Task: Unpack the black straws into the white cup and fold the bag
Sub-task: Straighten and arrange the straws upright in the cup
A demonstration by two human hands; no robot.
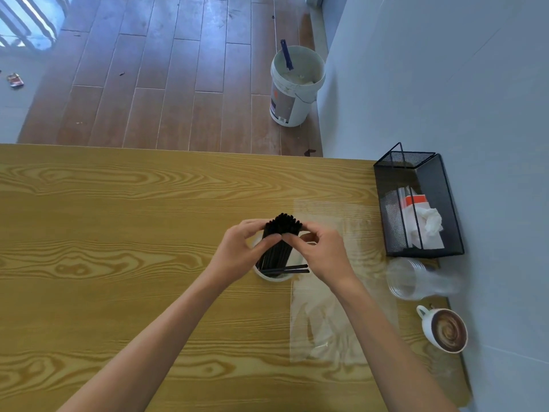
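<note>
Gripping black straws [277, 248] — both hands, upright in white cup [271, 276].

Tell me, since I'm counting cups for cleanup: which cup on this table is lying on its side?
The clear plastic cup beside the black mesh basket. The white cup holding straws and the coffee cup both stand upright.

Soft, even daylight enters from eleven o'clock, where glare whitens the floor [35, 31]. Shadows on the tabletop [118, 233] are faint. Wide-angle bending curves the edges; the picture is slightly soft overall.
</note>
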